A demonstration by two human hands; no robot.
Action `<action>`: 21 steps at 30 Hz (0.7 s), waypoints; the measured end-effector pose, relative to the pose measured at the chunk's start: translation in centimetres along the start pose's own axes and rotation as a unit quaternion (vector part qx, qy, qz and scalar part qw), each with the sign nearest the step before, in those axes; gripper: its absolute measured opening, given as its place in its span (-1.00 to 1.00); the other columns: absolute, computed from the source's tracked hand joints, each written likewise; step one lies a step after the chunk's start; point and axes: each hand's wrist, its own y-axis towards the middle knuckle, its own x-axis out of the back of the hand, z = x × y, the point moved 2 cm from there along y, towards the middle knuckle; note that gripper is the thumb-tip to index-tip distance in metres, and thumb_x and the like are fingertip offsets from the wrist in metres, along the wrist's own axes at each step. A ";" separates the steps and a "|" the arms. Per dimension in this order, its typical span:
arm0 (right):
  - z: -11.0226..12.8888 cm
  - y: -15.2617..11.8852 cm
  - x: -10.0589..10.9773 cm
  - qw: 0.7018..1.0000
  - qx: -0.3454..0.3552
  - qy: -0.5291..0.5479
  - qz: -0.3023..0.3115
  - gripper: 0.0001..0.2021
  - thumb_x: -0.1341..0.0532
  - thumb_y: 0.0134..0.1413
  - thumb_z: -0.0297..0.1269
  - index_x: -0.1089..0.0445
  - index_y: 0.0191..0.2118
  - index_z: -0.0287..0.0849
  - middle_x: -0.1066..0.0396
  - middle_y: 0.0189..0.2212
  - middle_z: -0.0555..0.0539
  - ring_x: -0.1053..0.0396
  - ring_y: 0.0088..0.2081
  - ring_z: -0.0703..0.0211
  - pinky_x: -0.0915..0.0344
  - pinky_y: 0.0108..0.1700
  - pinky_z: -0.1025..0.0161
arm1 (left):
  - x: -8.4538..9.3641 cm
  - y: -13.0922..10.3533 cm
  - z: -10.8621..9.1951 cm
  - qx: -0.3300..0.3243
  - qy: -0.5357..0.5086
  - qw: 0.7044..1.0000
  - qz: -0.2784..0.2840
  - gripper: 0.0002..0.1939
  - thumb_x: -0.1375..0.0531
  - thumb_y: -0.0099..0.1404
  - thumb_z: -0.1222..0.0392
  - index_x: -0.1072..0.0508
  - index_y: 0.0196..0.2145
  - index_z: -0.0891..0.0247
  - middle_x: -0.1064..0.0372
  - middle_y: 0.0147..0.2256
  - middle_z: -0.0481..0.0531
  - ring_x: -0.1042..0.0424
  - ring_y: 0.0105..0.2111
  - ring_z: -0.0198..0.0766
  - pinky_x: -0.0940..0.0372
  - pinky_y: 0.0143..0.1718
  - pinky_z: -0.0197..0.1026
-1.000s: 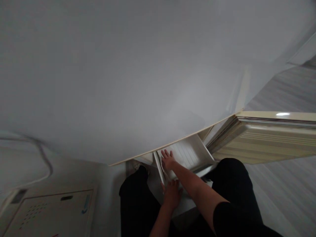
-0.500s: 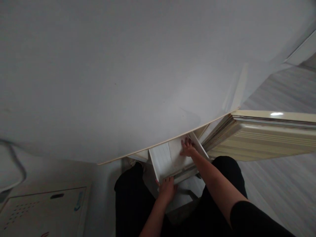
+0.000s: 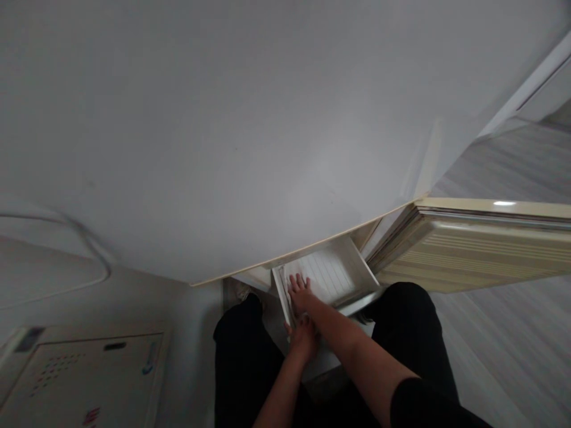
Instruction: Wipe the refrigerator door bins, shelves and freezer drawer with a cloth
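Between my knees a white drawer with a ribbed bottom stands pulled out from under a large white panel. My right hand lies palm down in its left part, fingers spread. Under and beside those fingers is a whitish, crumpled thin piece that looks like a cloth, mostly covered by the hand. My left hand is curled over the drawer's front edge near the left corner, just below my right wrist. Part of its grip is hidden.
An open cream door with a grey seal juts out on the right. The white panel fills the view above the drawer. At lower left is a beige lid or cabinet, with a grey cable above it. Grey plank flooring lies on the right.
My right hand has slid from the drawer's right side to its left, and the whitish cloth-like piece has moved with it, uncovering the ribbed bottom. My left hand stays at the front edge.
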 end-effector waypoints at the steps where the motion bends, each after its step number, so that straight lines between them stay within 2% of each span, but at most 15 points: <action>1: -0.2 -0.2 -0.1 1.000 0.002 -0.002 0.002 0.14 -0.47 -0.22 0.02 0.07 0.46 -0.08 0.61 0.46 -0.25 0.60 0.44 -0.42 0.40 0.31 -0.50 | 0.1 0.0 -0.1 0.001 0.007 1.000 0.003 -0.47 -0.06 0.34 0.20 -0.25 0.26 0.16 -0.22 0.28 0.26 -0.18 0.27 0.19 0.36 0.26 0.62; 3: -1.7 -0.9 0.0 1.000 0.006 -0.003 0.009 0.17 -0.48 -0.24 0.01 0.14 0.47 0.04 0.64 0.46 -0.16 0.61 0.44 -0.37 0.40 0.30 -0.51 | 0.4 -0.2 -0.3 0.001 0.024 1.000 0.009 -0.49 -0.05 0.35 0.18 -0.27 0.24 0.17 -0.21 0.29 0.25 -0.20 0.27 0.16 0.29 0.28 0.59; 5: -4.2 -1.7 0.7 1.000 -0.016 -0.001 0.012 0.31 -0.53 -0.32 -0.01 0.29 0.48 0.11 0.68 0.45 -0.14 0.63 0.44 -0.37 0.39 0.30 -0.51 | 0.7 -0.4 -0.4 -0.001 0.035 0.999 0.010 -0.53 -0.04 0.36 0.16 -0.31 0.20 0.18 -0.27 0.24 0.25 -0.25 0.23 0.13 0.25 0.29 0.57; 8: -9.1 -3.4 1.9 0.995 -0.094 0.012 0.008 0.41 -0.55 -0.39 0.03 0.38 0.48 0.05 0.74 0.44 -0.18 0.69 0.42 -0.41 0.39 0.32 -0.45 | 1.0 -0.7 -0.6 -0.006 0.033 0.999 0.005 -0.56 -0.03 0.37 0.16 -0.33 0.17 0.18 -0.36 0.16 0.23 -0.29 0.19 0.12 0.25 0.29 0.58; 11: -13.8 -5.7 2.5 0.979 -0.201 0.039 0.012 0.46 -0.55 -0.40 0.09 0.46 0.48 0.00 0.79 0.43 -0.24 0.73 0.41 -0.45 0.35 0.34 -0.40 | 1.0 -0.7 -0.6 -0.006 0.030 1.000 0.004 -0.56 -0.04 0.36 0.17 -0.32 0.18 0.18 -0.34 0.18 0.24 -0.28 0.20 0.13 0.28 0.28 0.60; 13: -16.0 -7.3 2.3 0.965 -0.255 0.053 0.025 0.50 -0.56 -0.42 0.06 0.50 0.47 -0.04 0.79 0.42 -0.31 0.72 0.41 -0.43 0.30 0.36 -0.32 | 0.9 -0.7 -0.6 -0.007 0.028 1.000 0.005 -0.55 -0.05 0.36 0.18 -0.31 0.19 0.17 -0.32 0.20 0.25 -0.26 0.22 0.14 0.29 0.28 0.61; 15: -16.9 -8.5 2.2 0.959 -0.276 0.057 0.041 0.52 -0.58 -0.42 0.00 0.54 0.47 -0.09 0.75 0.43 -0.37 0.69 0.42 -0.38 0.25 0.39 -0.23 | 0.8 -0.7 -0.6 -0.008 0.025 1.000 0.005 -0.54 -0.05 0.36 0.18 -0.31 0.20 0.18 -0.32 0.21 0.26 -0.26 0.22 0.15 0.31 0.27 0.62; 18: -15.9 -8.7 2.6 0.950 -0.300 0.050 0.063 0.51 -0.59 -0.41 -0.13 0.54 0.47 -0.12 0.69 0.44 -0.42 0.64 0.43 -0.39 0.17 0.38 -0.23 | 0.8 -0.7 -0.6 -0.009 0.023 1.000 0.003 -0.55 -0.06 0.36 0.17 -0.32 0.18 0.19 -0.33 0.19 0.27 -0.27 0.21 0.17 0.31 0.26 0.64; 20: -14.4 -8.1 3.4 0.936 -0.342 0.052 0.062 0.44 -0.59 -0.37 -0.25 0.43 0.48 -0.20 0.52 0.43 -0.55 0.46 0.43 -0.51 0.07 0.33 -0.33 | 0.8 -0.6 -0.6 -0.011 0.023 1.000 -0.001 -0.56 -0.06 0.36 0.18 -0.34 0.17 0.20 -0.34 0.18 0.28 -0.28 0.20 0.16 0.32 0.26 0.64; 21: -13.6 -7.7 3.9 0.929 -0.359 0.059 0.061 0.33 -0.57 -0.30 -0.28 0.31 0.48 -0.25 0.36 0.41 -0.62 0.31 0.42 -0.57 -0.01 0.28 -0.38 | 0.8 -0.6 -0.6 -0.012 0.023 1.000 -0.003 -0.57 -0.06 0.36 0.19 -0.34 0.16 0.20 -0.35 0.17 0.27 -0.28 0.20 0.15 0.32 0.26 0.64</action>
